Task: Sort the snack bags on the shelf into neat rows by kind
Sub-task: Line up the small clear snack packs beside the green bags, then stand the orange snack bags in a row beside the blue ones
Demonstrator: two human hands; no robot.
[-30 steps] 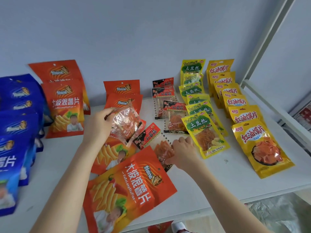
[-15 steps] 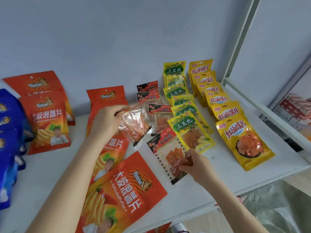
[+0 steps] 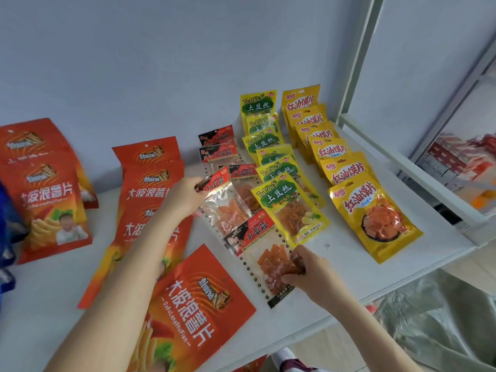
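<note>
White shelf (image 3: 349,277) carries snack bags of several kinds. Left hand (image 3: 185,197) reaches in from 7 o'clock, its fingers (image 3: 197,183) grasping the red-and-black header of a held clear packet (image 3: 224,210). That packet sits tilted near the middle of the shelf, and its lower end meets the header of a second clear packet (image 3: 264,260) at 5 o'clock of it. Right hand (image 3: 308,269) enters from 5 o'clock and pinches the right edge of the second clear packet between thumb and fingers. The second packet lies flat, close to the shelf's front edge. Back clear packets (image 3: 217,147) of the same kind overlap at 12 o'clock of the held one, toward the wall. At 3 o'clock of them, a yellow-and-green row (image 3: 288,208) runs from the wall to the front, each bag overlapping the next. A yellow red-lettered row (image 3: 375,216) runs likewise at 3 o'clock of that, just beside it. At 9 o'clock of the left hand, a middle orange stack (image 3: 150,183) lies partly under the left forearm. One loose orange bag (image 3: 193,312) lies askew at 6 o'clock, over the front edge. A left orange group (image 3: 45,197) stands at far 9 o'clock against the wall. Blue bags (image 3: 5,237) are cut off by the left edge of the view.
</note>
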